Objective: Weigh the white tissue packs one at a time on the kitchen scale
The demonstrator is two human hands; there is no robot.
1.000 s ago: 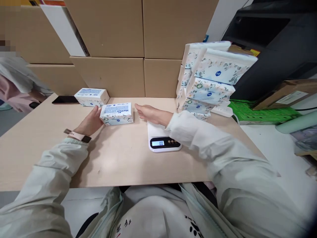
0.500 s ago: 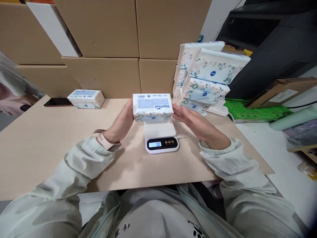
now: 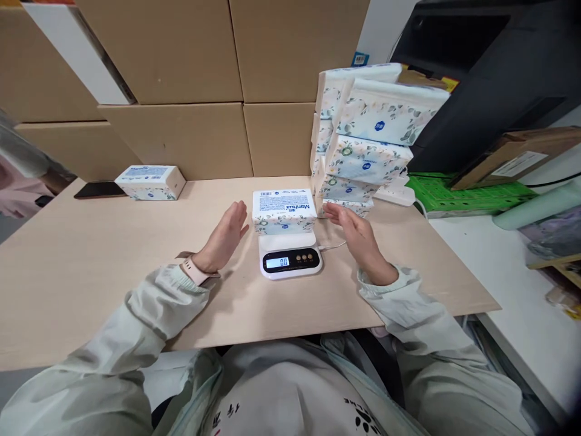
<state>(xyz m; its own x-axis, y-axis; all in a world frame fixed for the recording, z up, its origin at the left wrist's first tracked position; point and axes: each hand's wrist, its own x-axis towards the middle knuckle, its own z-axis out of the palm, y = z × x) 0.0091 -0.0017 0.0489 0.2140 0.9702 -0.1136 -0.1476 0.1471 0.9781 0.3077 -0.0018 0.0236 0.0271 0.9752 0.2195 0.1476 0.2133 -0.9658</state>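
A floral-patterned tissue pack (image 3: 284,212) rests on the white digital scale (image 3: 290,260), whose lit display reads 0.0. To its left, my left hand (image 3: 223,237) is held open, fingers together and stretched, a small gap from the pack. On the other side my right hand (image 3: 358,236) is likewise open with straight fingers, apart from the pack. Neither hand holds anything. A pale watch band (image 3: 196,270) is on my left wrist.
Several similar tissue packs (image 3: 370,160) are stacked at the back right. A single tissue pack (image 3: 152,182) and a dark phone (image 3: 98,190) lie at the back left. Cardboard boxes (image 3: 181,139) wall off the table's rear. Beyond the right edge is a green crate (image 3: 472,192).
The tissue pack has been lowered from between my hands onto the scale. Both hands have let go and moved outward. The view has shifted slightly.
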